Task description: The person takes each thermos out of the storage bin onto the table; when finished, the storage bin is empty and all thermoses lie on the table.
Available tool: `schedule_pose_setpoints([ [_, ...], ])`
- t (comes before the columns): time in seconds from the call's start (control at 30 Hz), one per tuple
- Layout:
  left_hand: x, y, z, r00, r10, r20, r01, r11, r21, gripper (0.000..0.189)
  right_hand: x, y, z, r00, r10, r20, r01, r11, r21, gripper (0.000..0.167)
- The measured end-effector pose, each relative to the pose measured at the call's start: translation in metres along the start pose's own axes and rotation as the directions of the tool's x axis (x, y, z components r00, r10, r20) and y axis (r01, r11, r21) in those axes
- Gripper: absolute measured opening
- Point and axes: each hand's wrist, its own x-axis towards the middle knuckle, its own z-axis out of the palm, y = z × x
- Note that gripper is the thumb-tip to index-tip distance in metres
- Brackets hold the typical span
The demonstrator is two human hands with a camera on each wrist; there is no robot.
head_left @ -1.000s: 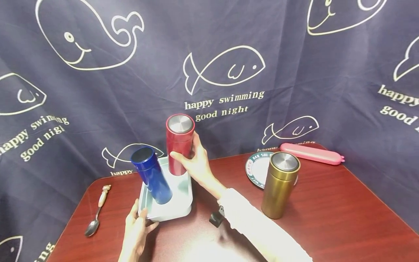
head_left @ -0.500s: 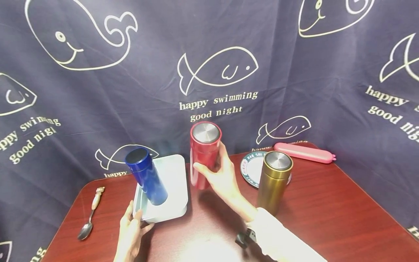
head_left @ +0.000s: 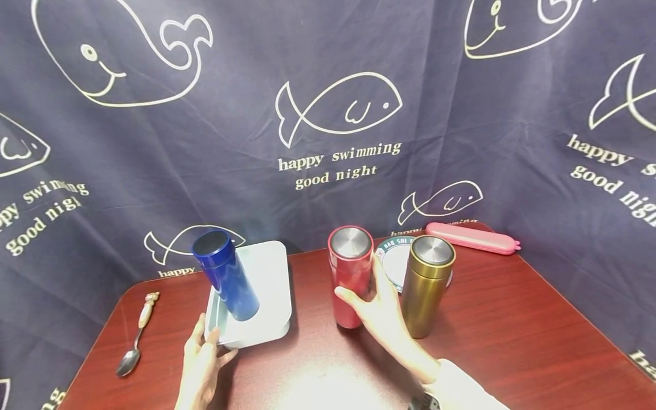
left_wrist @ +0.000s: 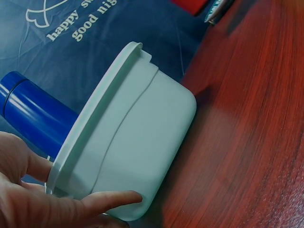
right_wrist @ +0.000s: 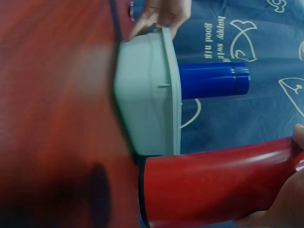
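My right hand (head_left: 381,307) grips a red thermos flask (head_left: 350,279) with a silver lid, thumb on the near side. In the right wrist view, the base of the red flask (right_wrist: 209,187) appears slightly above the table, with a dark shadow apart from it. My left hand (head_left: 201,359) holds the near left corner of a pale green plastic bin (head_left: 274,285). In the left wrist view, one finger lies along the outer wall of the bin (left_wrist: 142,137), and the others are at the rim. A blue thermos flask (head_left: 230,279) stands inside the bin.
A gold thermos flask (head_left: 427,290) stands right of my right hand, partly covering a round plate (head_left: 394,259). Behind them lies a long pink case (head_left: 471,238). A spoon (head_left: 138,339) lies at the left of the wooden table (head_left: 512,341). Printed dark cloth (head_left: 246,125) hangs behind.
My right hand has lifted the red flask out of the bin and carried it right and down toward the table, beside the gold flask. My left hand stays on the bin.
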Motion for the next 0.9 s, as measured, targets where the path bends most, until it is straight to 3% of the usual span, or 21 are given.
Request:
schedule_pose_setpoints([
  [0.13,0.0,0.001,0.0,1.0,0.001,0.001,-0.001,1.0,0.009,0.063,-0.011,0.009,-0.006,0.999,0.037,-0.009,-0.037,0.995,-0.098,0.091],
  [0.33,-0.001,0.001,-0.001,1.0,0.001,0.0,-0.001,1.0,0.008,0.062,-0.019,0.019,-0.01,1.0,0.018,-0.022,-0.021,0.994,-0.107,0.093],
  [0.7,-0.001,0.002,0.001,1.0,-0.007,-0.002,0.007,1.0,-0.004,0.061,-0.023,0.024,-0.015,0.996,0.087,-0.03,-0.089,0.994,-0.059,0.093],
  [0.9,-0.001,0.001,0.001,1.0,-0.011,-0.012,0.011,1.0,0.012,0.062,-0.022,0.028,-0.016,0.999,0.023,-0.031,-0.024,0.998,-0.057,0.089],
])
